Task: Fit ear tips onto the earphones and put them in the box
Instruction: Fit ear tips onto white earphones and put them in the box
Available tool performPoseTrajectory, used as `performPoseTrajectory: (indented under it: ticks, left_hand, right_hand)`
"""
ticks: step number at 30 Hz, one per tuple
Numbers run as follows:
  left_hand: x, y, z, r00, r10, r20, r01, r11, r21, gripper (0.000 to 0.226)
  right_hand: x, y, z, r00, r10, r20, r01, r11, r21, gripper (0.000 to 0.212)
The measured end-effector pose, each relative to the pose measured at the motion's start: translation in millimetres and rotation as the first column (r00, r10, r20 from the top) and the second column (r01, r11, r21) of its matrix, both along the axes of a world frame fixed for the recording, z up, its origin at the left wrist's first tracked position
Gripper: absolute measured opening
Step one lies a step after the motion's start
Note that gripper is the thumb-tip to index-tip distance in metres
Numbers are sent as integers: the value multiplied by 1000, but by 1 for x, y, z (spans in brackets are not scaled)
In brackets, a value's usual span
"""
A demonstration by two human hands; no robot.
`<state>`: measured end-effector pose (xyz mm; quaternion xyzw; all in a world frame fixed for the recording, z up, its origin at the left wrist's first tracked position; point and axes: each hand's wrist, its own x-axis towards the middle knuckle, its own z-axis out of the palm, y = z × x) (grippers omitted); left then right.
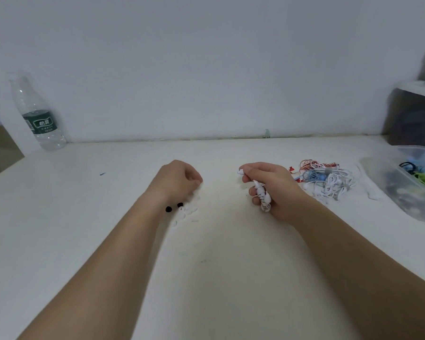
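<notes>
My left hand (pixel 176 179) hides its own fingertips, so I can't tell whether they pinch anything. The clear box (pixel 388 192) runs off the right edge, its dark contents a blur.

Black ear tips (pixel 174 207), white earphones (pixel 262 193), green-labelled bottle (pixel 38 114)

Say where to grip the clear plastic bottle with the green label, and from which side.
Probably best to grip the clear plastic bottle with the green label around its labelled middle, from the front right: it stands upright, white wall behind, white side panel close on its left.
</notes>
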<state>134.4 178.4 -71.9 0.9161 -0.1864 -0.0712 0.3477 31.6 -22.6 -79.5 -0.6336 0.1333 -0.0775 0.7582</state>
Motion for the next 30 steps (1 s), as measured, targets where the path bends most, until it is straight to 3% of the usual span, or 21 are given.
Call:
performPoseTrajectory:
  ticks: [4,13,16,18,21,24,27,30]
  left_hand:
    - [1,5,1,999,-12,-31,13,999,32,7]
    - [1,4,-1,999,2,-51,2,996,87,17]
    - [0,4,-1,998,46,39,-47,999,25,17]
    - [-4,1,4,987,79,141,-59,988,-144,14]
    - [-23,-7,9,999,21,46,4,880,-475,7]
    - [-40,-14,6,985,-100,-142,-22,739,-673,7]
    - [-43,-18,7,925,-224,-307,-129,575,-808,16]
    - [-46,-21,9,872,-290,-395,-219,491,-843,17]
  right_hand:
    - [1,-1,-2,1000,12,14,-13,999,49,12]
    - [0,4,-3,1000,20,18,-20,1000,18,12]
    - [-2,5,-4,999,29,25,-29,1000,8,13]
    - [-3,7,-3,998,32,47,-32,999,7,12]
    - [-6,12,-1,994,45,99,-46,999,8,10]
    - [-10,17,2,989,51,141,-52,999,9,13]
    - [-14,20,5,984,50,171,-53,999,9,9]
    - [-16,20,5,983,50,175,-49,999,-7,8]
